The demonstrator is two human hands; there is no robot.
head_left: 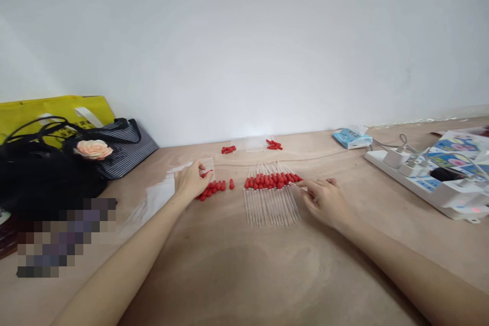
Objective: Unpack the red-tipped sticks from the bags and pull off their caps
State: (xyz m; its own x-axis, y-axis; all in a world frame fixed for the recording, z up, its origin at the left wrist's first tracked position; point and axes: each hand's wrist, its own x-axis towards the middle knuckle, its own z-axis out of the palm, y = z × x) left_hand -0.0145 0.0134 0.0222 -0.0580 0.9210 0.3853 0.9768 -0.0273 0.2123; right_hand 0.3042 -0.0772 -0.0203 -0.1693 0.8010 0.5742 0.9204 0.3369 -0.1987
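Note:
My left hand (190, 182) is closed in a pinch on a red rubber dropper bulb (207, 172), just above a pile of loose red bulbs (209, 191). Between the fingers of my right hand (327, 202) is a clear glass dropper tube (297, 186), its end pointing left. Beside that hand lies a row of glass tubes fitted with red bulbs (269, 180), tips toward the wall. Bare glass tubes (269, 209) are lined up in front of them, nearer to me. Clear plastic bags (155, 201) lie partly under my left wrist.
Near the wall are two small groups of red bulbs (228, 150) around a clear bag of tubes (255, 144). A tissue pack (351, 138) and a power strip (420, 181) with chargers stand right. Bags, one striped (128, 150) and one yellow (57, 107), sit left.

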